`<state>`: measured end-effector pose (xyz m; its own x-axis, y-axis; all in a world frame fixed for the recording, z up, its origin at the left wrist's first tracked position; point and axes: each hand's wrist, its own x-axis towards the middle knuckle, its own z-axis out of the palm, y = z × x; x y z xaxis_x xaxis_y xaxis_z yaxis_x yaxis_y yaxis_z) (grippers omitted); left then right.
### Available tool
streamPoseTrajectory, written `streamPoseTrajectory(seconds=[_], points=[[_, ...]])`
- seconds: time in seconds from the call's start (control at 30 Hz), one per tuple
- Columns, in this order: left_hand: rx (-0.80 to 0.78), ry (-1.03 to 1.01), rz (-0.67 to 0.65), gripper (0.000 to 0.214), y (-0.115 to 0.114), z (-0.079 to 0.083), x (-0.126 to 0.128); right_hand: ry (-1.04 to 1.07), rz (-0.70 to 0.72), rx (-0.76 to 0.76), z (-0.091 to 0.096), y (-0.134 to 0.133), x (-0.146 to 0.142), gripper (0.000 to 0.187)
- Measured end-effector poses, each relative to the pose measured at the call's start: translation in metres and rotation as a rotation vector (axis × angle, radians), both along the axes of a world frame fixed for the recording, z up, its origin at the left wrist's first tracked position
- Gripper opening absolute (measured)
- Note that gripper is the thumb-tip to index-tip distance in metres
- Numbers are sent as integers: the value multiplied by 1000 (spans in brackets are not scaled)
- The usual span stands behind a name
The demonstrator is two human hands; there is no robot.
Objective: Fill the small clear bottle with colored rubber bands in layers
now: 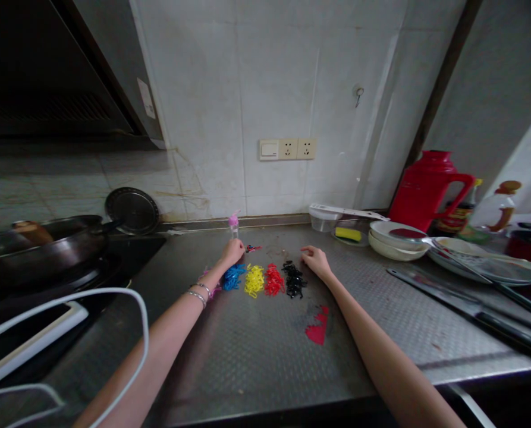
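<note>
My left hand (233, 252) is closed, its fingers curled, right in front of a small clear bottle with a pink cap (233, 224). The hand hides the bottle's lower part, and I cannot tell whether it touches it. Beside its fingers lies a small mixed cluster of dark and red pieces (253, 248). My right hand (317, 261) rests on the counter with fingers loosely apart, nothing visible in them. Between the hands are piles of small loop-like pieces: blue (233, 277), yellow (254, 280), red (274, 280) and black (294, 279). Purple pieces (215, 288) show partly behind my left wrist.
A torn red scrap (317, 326) lies near my right forearm. Rightward are a yellow sponge (348, 235), stacked bowls (396, 244), a long knife (452, 297) and a red jug (426, 190). A pan (69, 238) stands left; a white cable (145, 321) loops across my left forearm.
</note>
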<state>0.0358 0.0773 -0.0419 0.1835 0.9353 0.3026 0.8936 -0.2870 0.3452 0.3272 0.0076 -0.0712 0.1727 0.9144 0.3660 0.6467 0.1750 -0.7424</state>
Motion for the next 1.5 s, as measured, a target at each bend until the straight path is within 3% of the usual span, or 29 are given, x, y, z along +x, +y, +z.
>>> streamPoseTrajectory(seconds=[0.17,0.4,0.5,0.63,0.97,1.27,1.5], points=[[-33,-149,-118,20,-15,10,4,-16,-7,-2,0,0,0,34],[-255,-221,-432,20,-51,14,10,-46,-13,-22,2,-3,-1,34],[-302,-267,-482,22,-60,15,8,-56,-9,-22,3,-4,-2,34],[-326,-417,-380,30,-60,14,-7,-81,-5,-12,3,-5,-2,35],[-235,-706,92,31,-51,22,-82,-150,-80,-16,11,3,-14,27],[-280,-777,139,30,-56,17,-88,-453,156,-5,38,34,-78,32],[-276,-764,142,30,-54,14,-89,-659,289,-95,35,50,-114,36]])
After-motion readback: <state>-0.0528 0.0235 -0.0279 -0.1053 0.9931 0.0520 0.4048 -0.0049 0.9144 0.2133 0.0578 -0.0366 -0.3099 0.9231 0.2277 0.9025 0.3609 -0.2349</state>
